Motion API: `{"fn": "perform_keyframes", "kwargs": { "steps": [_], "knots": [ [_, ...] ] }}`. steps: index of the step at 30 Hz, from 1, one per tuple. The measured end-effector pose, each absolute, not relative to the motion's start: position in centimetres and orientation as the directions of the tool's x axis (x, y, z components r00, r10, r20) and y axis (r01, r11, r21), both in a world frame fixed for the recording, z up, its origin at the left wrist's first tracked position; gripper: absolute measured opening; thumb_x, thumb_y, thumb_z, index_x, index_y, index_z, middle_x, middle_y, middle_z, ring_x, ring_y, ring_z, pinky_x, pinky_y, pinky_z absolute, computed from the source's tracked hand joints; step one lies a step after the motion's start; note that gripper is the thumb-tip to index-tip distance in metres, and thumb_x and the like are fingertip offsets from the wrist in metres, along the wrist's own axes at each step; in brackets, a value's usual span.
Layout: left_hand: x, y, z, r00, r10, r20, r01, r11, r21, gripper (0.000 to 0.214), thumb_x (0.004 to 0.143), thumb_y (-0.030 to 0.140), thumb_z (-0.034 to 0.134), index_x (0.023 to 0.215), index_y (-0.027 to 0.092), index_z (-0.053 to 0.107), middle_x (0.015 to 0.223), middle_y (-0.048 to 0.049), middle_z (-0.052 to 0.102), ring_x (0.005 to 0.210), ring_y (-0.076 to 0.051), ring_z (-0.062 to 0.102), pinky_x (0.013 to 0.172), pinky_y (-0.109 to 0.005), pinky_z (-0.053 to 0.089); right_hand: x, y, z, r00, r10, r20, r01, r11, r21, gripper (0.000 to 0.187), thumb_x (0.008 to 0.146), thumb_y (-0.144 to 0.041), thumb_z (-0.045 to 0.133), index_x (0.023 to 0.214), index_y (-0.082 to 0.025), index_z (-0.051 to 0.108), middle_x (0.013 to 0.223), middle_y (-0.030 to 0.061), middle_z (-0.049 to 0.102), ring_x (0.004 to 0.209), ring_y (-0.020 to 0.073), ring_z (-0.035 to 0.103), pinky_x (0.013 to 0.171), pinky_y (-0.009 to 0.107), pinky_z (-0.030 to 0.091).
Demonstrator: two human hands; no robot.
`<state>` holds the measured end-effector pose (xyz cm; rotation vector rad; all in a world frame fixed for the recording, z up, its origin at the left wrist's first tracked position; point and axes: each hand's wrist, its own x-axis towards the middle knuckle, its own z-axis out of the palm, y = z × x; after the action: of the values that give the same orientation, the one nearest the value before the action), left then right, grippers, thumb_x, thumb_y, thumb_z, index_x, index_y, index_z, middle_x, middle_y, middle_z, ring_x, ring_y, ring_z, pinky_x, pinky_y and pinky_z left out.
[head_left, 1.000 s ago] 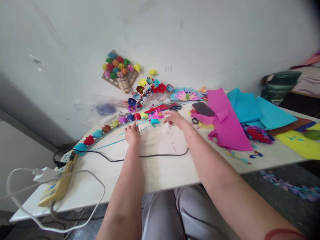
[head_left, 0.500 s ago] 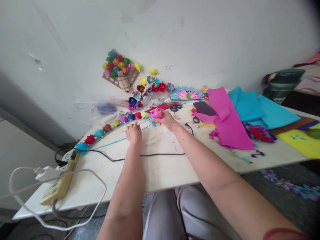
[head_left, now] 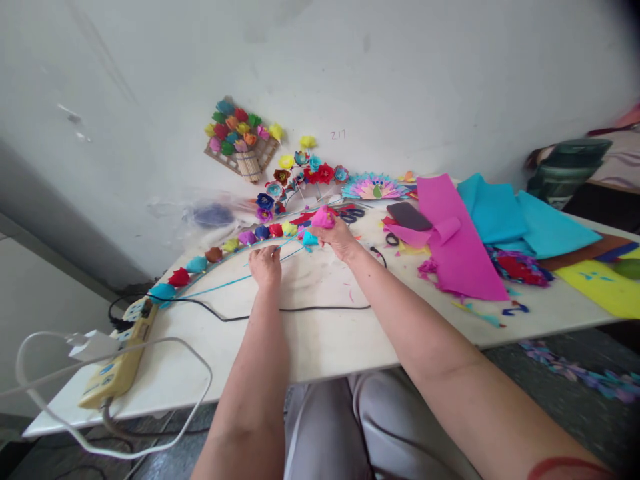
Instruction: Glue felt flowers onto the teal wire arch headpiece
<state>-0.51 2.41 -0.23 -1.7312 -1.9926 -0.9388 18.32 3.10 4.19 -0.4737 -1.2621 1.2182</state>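
Observation:
A long curved blue strip [head_left: 220,263] lies on the white table [head_left: 320,340], lined with several coloured paper flowers [head_left: 197,265]. My left hand [head_left: 265,265] rests on the strip with its fingertips pinched on a thin blue stem. My right hand [head_left: 338,239] is closed on a pink paper flower [head_left: 323,219] at the strip's right end, lifted a little off the table. A small cyan flower [head_left: 309,239] sits just left of that hand.
A black cable [head_left: 300,309] loops in front of my hands. A yellow power strip [head_left: 113,373] with white cords sits at the near left corner. Scissors [head_left: 353,215], a dark phone [head_left: 409,216], pink felt [head_left: 457,247], cyan sheets [head_left: 520,223] and yellow paper [head_left: 597,287] lie to the right. Flower crafts lean on the wall.
My right hand closed on the pink flower at the strip's end and raised it slightly. My left hand stayed on the strip.

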Motion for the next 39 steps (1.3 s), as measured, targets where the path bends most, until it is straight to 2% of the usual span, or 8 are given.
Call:
{"fn": "perform_keyframes", "kwargs": {
  "steps": [5,18,29,34,39],
  "knots": [
    [-0.6,2.7,-0.2,-0.13,0.759,0.638,0.975,-0.02,0.221,0.031,0.081,0.034,0.039,0.096,0.024,0.064,0.084,-0.0039,0.064,0.085,-0.018,0.05,0.087,-0.03,0.028,19.0,3.1,4.3,-0.174,0.874,0.453,-0.44,0.343,-0.83,0.038,0.048,-0.033,0.072,0.076,-0.02,0.05,0.058,-0.0063,0.047,0.048,0.0063,0.043,0.041,0.019,0.034],
    [-0.2,2.5,-0.2,-0.136,0.783,0.607,0.976,0.003,0.216,0.029,0.08,0.037,0.041,0.094,0.028,0.065,0.083,-0.0032,0.064,0.085,-0.018,0.05,0.089,-0.032,0.026,18.8,3.5,4.1,-0.065,0.889,0.454,-0.405,0.392,-0.826,0.03,0.054,-0.039,0.069,0.065,-0.02,0.047,0.049,-0.0069,0.04,0.041,0.0058,0.036,0.038,0.021,0.031],
    [-0.4,2.6,-0.4,-0.114,0.751,0.65,0.977,-0.033,0.21,0.028,0.079,0.038,0.043,0.092,0.028,0.065,0.08,-0.0019,0.065,0.083,-0.017,0.05,0.091,-0.032,0.024,18.9,3.9,3.5,-0.084,0.879,0.47,-0.454,0.386,-0.803,0.029,0.055,-0.035,0.069,0.065,-0.019,0.046,0.048,-0.0075,0.042,0.039,0.0051,0.035,0.036,0.021,0.031],
    [-0.4,2.4,-0.4,-0.095,0.765,0.637,0.977,-0.052,0.209,0.028,0.078,0.038,0.044,0.094,0.028,0.065,0.081,-0.003,0.065,0.084,-0.019,0.05,0.093,-0.035,0.022,19.1,3.9,3.3,-0.013,0.903,0.429,-0.456,0.377,-0.807,0.029,0.055,-0.036,0.068,0.062,-0.017,0.046,0.045,-0.008,0.042,0.036,0.0037,0.033,0.034,0.019,0.028],
    [-0.5,2.5,-0.5,-0.105,0.779,0.618,0.974,-0.044,0.222,0.029,0.077,0.036,0.047,0.098,0.025,0.064,0.086,-0.0052,0.065,0.086,-0.02,0.052,0.092,-0.035,0.023,19.3,4.4,3.2,0.069,0.923,0.378,-0.493,0.361,-0.792,0.03,0.057,-0.037,0.066,0.069,-0.017,0.049,0.044,-0.0096,0.041,0.034,0.0024,0.029,0.033,0.018,0.026]
  ]
}}
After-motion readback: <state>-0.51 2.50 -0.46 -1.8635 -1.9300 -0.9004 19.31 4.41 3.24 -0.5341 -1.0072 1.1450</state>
